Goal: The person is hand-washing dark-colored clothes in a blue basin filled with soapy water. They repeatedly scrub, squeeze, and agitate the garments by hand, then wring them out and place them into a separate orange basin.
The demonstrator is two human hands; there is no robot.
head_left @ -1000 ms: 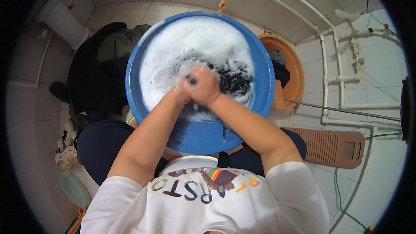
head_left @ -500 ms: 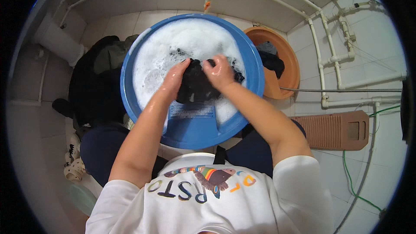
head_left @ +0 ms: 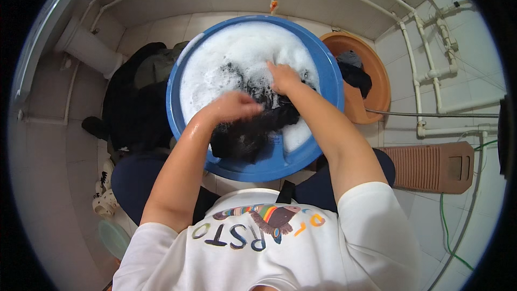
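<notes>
Wet black cloth (head_left: pixel 245 140) beneath left fingers (head_left: pixel 250 108)

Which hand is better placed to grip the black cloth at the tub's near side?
Probably the left hand: though blurred, it is close beside or over the black cloth, while the right hand is farther out, at the white foam in the blue tub.

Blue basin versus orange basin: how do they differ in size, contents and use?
The blue basin looks larger than the orange basin, which it partly covers. White foam and black cloth fill much of the blue basin; the orange basin holds dark fabric, no foam visible. The left hand and right hand are at the blue basin, neither at the orange basin. Both have curved rims.
</notes>
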